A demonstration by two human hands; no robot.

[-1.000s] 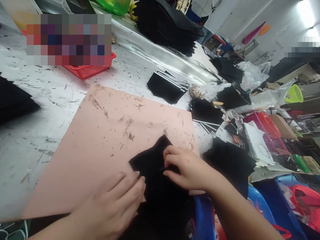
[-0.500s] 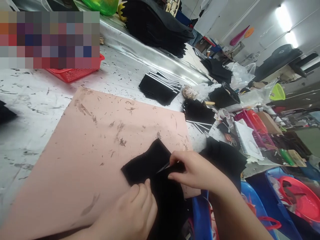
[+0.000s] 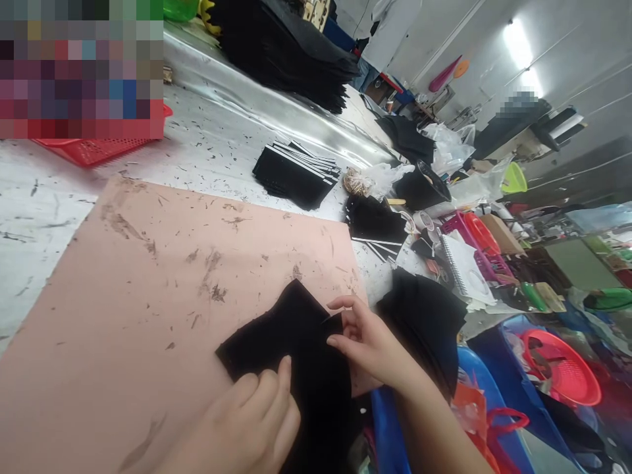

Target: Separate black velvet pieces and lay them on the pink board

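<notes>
Two black fabric pieces meet on the pink board. The smaller piece (image 3: 269, 329) lies flat, and the larger piece (image 3: 320, 395) runs along its near right side and down over the board's edge. My left hand (image 3: 251, 411) is curled on the fabric, its index fingertip pressed near where the pieces join; its thumb is hidden. At the right end of the join, my right hand (image 3: 363, 336) pinches the larger piece's upper edge between thumb and bent fingers, with the index finger raised somewhat.
The pink board (image 3: 148, 296) covers much of the white table. Beyond it lie stacks of black pieces with white edges (image 3: 296, 174), another black stack (image 3: 378, 227) and a red basket (image 3: 99, 153). Black fabric (image 3: 424, 316), a spiral notebook (image 3: 464, 266) and blue bins (image 3: 486, 382) stand to the right.
The scene has shifted left in view. The thin light edge between the two fabric pieces has mostly disappeared as they come together. My right index finger has lifted a little.
</notes>
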